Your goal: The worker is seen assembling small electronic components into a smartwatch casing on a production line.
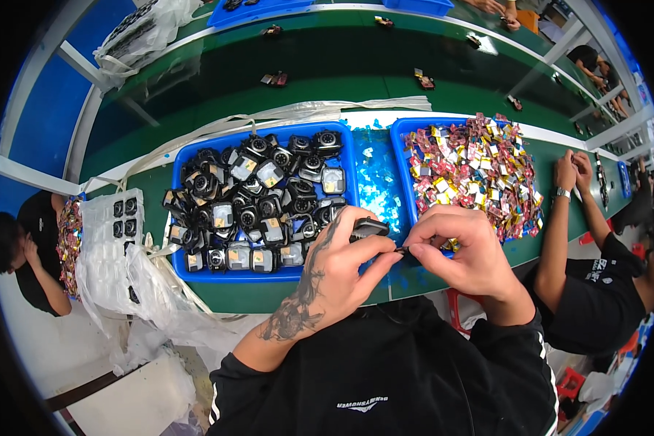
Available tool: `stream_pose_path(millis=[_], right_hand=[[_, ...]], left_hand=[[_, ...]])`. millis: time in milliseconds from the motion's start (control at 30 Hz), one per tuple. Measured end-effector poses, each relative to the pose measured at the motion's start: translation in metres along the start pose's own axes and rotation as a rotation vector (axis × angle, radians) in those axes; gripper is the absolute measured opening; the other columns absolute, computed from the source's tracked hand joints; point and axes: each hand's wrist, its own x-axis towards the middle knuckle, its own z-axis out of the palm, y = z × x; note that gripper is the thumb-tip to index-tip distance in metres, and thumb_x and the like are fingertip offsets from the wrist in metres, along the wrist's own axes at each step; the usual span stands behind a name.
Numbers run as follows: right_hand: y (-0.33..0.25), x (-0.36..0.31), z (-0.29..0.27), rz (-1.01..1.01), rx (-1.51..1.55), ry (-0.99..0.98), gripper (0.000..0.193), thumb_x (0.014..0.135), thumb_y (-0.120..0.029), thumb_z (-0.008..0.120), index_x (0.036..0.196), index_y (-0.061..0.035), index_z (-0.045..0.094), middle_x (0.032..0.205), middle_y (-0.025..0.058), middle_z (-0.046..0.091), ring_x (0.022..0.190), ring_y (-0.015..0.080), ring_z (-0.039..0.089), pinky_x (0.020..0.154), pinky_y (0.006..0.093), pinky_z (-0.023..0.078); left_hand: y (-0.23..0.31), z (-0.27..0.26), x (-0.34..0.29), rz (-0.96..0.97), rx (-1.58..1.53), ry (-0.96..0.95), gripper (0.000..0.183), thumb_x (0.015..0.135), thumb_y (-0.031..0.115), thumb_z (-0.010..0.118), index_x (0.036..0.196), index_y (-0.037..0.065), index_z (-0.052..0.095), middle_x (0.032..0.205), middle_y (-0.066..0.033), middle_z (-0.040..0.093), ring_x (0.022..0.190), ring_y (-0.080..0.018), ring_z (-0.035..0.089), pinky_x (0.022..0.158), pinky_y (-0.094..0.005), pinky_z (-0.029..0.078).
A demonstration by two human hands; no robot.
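My left hand (pixel 345 260) is closed around a black smartwatch case (pixel 369 228), which shows above its fingers. Its thumb and a fingertip also pinch a tiny dark piece (pixel 402 249). From the other side my right hand (pixel 463 245) comes in with thumb and forefinger pressed together at that piece; what exactly lies between them is too small to make out. Behind my left hand stands a blue bin (pixel 267 276) heaped with black smartwatch cases (pixel 248 217). Beyond my right hand, another blue bin (pixel 402 190) holds a pile of small pink, yellow and white parts (pixel 479 171).
Bits of blue film (pixel 374 182) lie between the bins. Clear plastic trays (pixel 105 247) with a few black cases sit at left. Across the back runs a green conveyor belt (pixel 341 73) carrying small assemblies (pixel 423 78). A co-worker's arms (pixel 559 225) are at right, another person (pixel 36 254) at left.
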Motion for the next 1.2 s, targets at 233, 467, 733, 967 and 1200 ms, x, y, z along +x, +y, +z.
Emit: stream_pose_path(millis=[233,467,733,967,1200], right_hand=[[0.005,0.007,-0.004,-0.092,-0.071,-0.106,0.006,0.078,-0.001,0.064,0.081,-0.0009,0.069,0.074,0.0066,0.064,0.065,0.0151,0.063,0.059,0.0258,0.050],[0.023,0.014,0.006,0.272,0.603,-0.236,0.008,0.082,-0.002,0.063,0.084,0.0040,0.067,0.081,0.0044,0.067,0.076,0.0067,0.062,0.068,0.0210,0.050],[0.040,0.021,0.029,0.166,0.504,0.001,0.006,0.084,-0.005,0.062,0.085,0.0000,0.066,0.080,0.0033,0.066,0.071,0.0095,0.061,0.062,0.0240,0.049],[0.033,0.017,0.040,-0.033,0.137,0.161,0.020,0.081,-0.003,0.072,0.100,-0.0020,0.069,0.091,0.0093,0.065,0.079,0.0164,0.064,0.066,0.0281,0.052],[0.040,0.011,0.046,-0.034,0.257,0.406,0.011,0.082,0.001,0.070,0.093,-0.0010,0.071,0.087,0.0081,0.068,0.078,0.0155,0.063,0.067,0.0271,0.048]], left_hand=[[-0.002,-0.004,0.000,0.059,0.069,-0.051,0.014,0.074,0.006,0.079,0.085,0.003,0.071,0.103,-0.0128,0.058,0.086,-0.0263,0.063,0.069,-0.0337,0.051],[-0.024,-0.002,-0.006,0.553,0.319,0.187,0.029,0.059,0.001,0.084,0.085,0.006,0.073,0.097,-0.0075,0.058,0.079,-0.0238,0.061,0.065,-0.0355,0.051],[-0.024,0.005,-0.013,0.568,0.386,0.334,0.020,0.067,0.003,0.083,0.081,0.003,0.070,0.094,-0.0091,0.060,0.072,-0.0219,0.063,0.057,-0.0319,0.050],[-0.032,0.016,-0.014,-0.252,-0.485,0.252,0.009,0.080,-0.007,0.071,0.089,-0.006,0.067,0.106,-0.0104,0.053,0.089,-0.0130,0.058,0.077,-0.0246,0.049],[-0.032,0.018,-0.014,-0.209,-0.687,0.126,0.032,0.094,-0.004,0.054,0.126,-0.002,0.058,0.126,-0.0142,0.052,0.114,-0.0174,0.058,0.094,-0.0289,0.049]])
